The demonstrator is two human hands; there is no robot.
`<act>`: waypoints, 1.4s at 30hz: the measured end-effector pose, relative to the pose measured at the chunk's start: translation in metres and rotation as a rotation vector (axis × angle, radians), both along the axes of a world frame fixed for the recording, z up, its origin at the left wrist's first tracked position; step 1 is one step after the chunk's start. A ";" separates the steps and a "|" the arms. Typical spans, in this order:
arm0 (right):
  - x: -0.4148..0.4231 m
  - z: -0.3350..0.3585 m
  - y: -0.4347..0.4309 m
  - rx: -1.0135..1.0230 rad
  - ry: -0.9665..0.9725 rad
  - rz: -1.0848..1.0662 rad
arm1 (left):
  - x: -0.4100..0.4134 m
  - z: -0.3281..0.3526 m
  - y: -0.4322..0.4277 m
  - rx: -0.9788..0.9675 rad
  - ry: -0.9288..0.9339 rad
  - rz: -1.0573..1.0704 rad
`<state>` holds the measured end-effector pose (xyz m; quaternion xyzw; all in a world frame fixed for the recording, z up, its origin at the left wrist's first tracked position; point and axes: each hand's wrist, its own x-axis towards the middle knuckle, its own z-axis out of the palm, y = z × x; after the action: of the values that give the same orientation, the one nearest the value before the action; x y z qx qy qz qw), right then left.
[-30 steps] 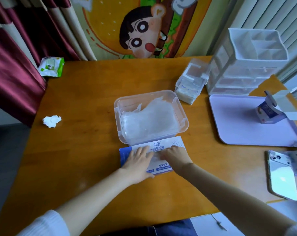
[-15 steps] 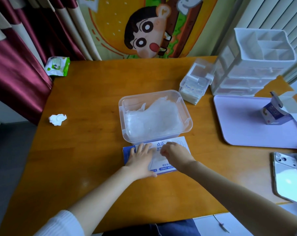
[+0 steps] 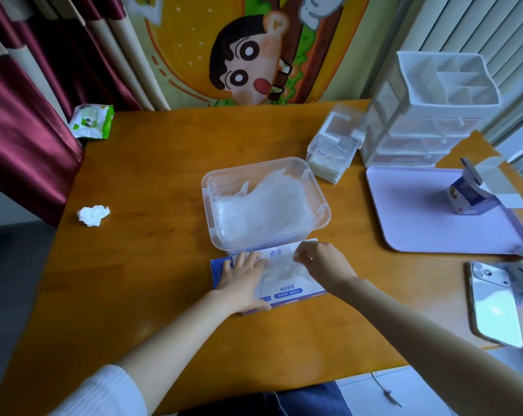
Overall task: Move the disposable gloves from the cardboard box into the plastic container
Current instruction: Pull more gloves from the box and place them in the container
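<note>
Many gloves (image 3: 263, 211) are lying in the container (image 3: 207, 187); right hand (image 3: 320, 262) is pinching another, left hand (image 3: 242, 274) pressing the box (image 3: 287, 291), fingers straight.

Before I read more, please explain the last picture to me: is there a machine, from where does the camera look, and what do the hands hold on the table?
No machine: a person works with two bare hands, and the camera sits on the person's head, looking down. The left hand lies flat on the cardboard box. The right hand seems to pinch a thin clear glove over the box. Behind it stands the plastic container, with gloves already inside. A phone and a lilac tray lie to the right.
</note>
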<state>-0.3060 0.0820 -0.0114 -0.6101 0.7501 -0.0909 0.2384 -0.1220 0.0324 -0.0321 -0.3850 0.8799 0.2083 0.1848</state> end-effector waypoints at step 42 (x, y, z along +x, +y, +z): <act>-0.002 0.080 -0.038 0.027 -0.445 0.135 | -0.025 0.113 -0.071 -0.036 0.692 0.354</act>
<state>-0.3078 0.0445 0.0686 -0.6206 0.6377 -0.1969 0.4117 -0.1469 -0.0388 0.0805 -0.4410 0.8137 0.3390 -0.1688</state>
